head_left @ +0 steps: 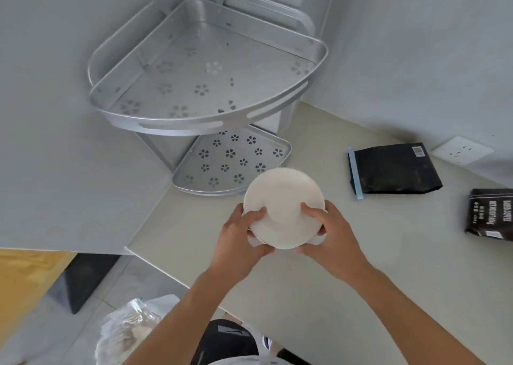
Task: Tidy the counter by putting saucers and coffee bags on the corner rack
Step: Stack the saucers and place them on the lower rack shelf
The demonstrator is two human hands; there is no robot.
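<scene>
Here, a stack of white saucers (283,212) is gripped from both sides above the counter (361,253), tilted so its upper face turns toward the camera. The left hand (241,237) clasps the stack's left edge, its fingers (256,214) curled over the top saucer's rim and its thumb beneath. The right hand (333,239) clamps the opposite edge, fingers (312,212) hooked over the rim in the same way. How many saucers are in the stack cannot be told; at least two rims show below the fingers.

Just beyond the fingertips stands the rack (211,86), a silver two-tier corner unit with flower-shaped holes punched in both shelves. Its lower shelf (236,159) lies nearest the saucers, its front rim almost meeting the stack's far edge in this view. The upper shelf (194,67) sits higher and farther back, against the wall corner.

To the right of the right hand, well apart from it, a black coffee bag (394,170) with a pale blue clip lies flat on the counter. A second bag (490,217) with white lettering lies farther right at the frame's edge. A wall socket (462,150) shows behind them.
</scene>
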